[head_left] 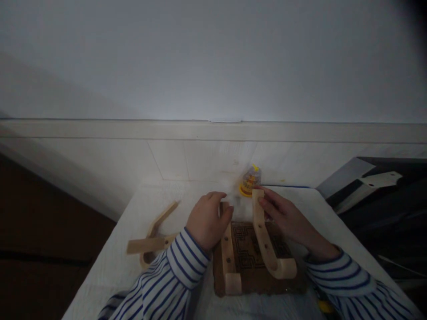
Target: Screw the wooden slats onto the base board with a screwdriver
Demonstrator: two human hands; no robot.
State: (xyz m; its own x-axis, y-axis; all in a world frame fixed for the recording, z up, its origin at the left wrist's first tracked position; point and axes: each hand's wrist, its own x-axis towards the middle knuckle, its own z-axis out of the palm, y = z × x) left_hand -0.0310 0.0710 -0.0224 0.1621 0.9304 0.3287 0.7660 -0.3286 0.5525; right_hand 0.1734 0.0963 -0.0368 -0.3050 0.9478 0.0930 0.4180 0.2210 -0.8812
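My right hand (287, 218) pinches the upper end of a pale curved wooden piece (263, 238), its thumb on the near face. The piece has a row of dark holes and a hooked lower end, and it slants over a brown board (260, 284) with a dark geometric line pattern. Around the upper end of a similar wooden piece (227, 249) on the board's left side is my left hand (207, 220), thumb across it; its other fingers are partly hidden. More pale wooden pieces (147, 245) lie left of my left forearm, which partly covers them.
Behind the board, a small clear bottle with a yellow cap and base (251, 181) stands on the white table (113, 258). A white wall (200, 160) closes off the back. Dark panels with a pale bracket (380, 179) lean at the right. Something yellow (325, 306) shows near my right sleeve.
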